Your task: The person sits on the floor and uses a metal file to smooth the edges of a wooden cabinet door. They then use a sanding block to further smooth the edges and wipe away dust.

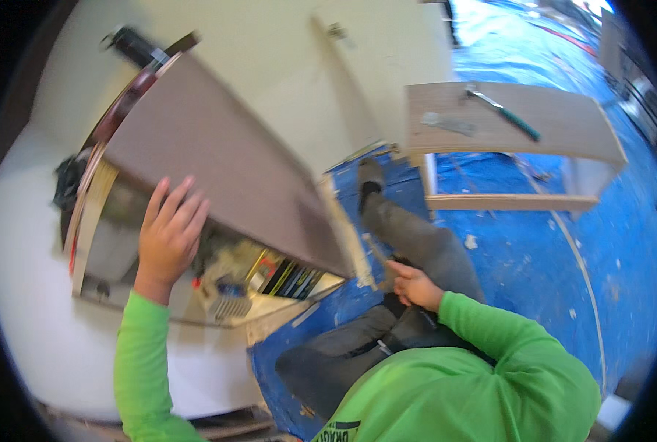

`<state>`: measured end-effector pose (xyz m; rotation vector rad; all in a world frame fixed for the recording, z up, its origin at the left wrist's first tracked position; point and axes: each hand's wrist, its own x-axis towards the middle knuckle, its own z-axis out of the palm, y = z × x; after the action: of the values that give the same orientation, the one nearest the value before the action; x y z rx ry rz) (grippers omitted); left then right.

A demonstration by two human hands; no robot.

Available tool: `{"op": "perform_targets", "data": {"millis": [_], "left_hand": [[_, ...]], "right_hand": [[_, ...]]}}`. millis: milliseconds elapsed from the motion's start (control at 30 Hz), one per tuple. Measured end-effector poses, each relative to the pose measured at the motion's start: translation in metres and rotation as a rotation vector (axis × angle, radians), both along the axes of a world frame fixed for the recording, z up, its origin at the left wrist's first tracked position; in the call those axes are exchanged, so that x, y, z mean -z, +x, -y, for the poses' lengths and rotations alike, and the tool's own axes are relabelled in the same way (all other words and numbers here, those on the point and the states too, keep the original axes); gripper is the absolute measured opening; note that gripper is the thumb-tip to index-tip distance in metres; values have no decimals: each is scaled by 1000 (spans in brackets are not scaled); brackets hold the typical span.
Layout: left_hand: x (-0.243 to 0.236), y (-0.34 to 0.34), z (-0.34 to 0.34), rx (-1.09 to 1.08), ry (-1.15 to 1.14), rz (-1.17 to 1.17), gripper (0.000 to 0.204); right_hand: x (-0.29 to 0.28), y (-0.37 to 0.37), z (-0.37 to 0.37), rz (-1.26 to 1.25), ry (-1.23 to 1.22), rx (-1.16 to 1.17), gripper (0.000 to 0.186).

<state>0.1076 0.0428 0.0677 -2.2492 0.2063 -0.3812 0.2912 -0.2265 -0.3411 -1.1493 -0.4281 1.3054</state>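
Note:
My left hand (pixel 170 236) rests with fingers spread on the front edge of a brown panel (pixel 218 155), which covers an open-fronted wooden cabinet. Inside, below that hand, stand a black can with yellow marks (pixel 288 278) and several small items too blurred to name. Over my lap, my right hand (pixel 414 287) is closed around a thin, flat, stick-like tool (pixel 376 250). Its far end points up and away from me, toward the cabinet's right corner. The tool's exact kind is blurred.
At the right stands a low wooden bench (pixel 601 136). On it lie a hammer with a green handle (pixel 516 121) and a flat grey plate (pixel 447 124). A blue tarp (pixel 520 272) covers the floor. A dark cylinder (pixel 133 46) stands by the cabinet's far left end.

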Motion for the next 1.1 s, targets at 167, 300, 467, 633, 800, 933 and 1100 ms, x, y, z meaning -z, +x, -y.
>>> {"op": "perform_targets", "data": {"millis": [167, 300, 467, 633, 800, 933, 1100], "left_hand": [[19, 1, -2, 38, -27, -114, 23], [5, 8, 6, 34, -3, -109, 24], [-11, 4, 3, 37, 41, -84, 24], [-25, -5, 3, 14, 72, -7, 22], [-29, 3, 9, 32, 91, -31, 22], [-26, 0, 6, 29, 87, -65, 23], [-29, 1, 12, 32, 70, -90, 22]], "right_hand": [[6, 3, -4, 121, 36, -92, 65], [11, 7, 2, 97, 67, -46, 65], [27, 7, -3, 119, 95, -79, 71], [34, -1, -11, 134, 107, -59, 59], [46, 5, -7, 110, 168, -27, 58], [36, 3, -2, 159, 130, -31, 58], [34, 1, -1, 183, 125, -23, 58]]}}
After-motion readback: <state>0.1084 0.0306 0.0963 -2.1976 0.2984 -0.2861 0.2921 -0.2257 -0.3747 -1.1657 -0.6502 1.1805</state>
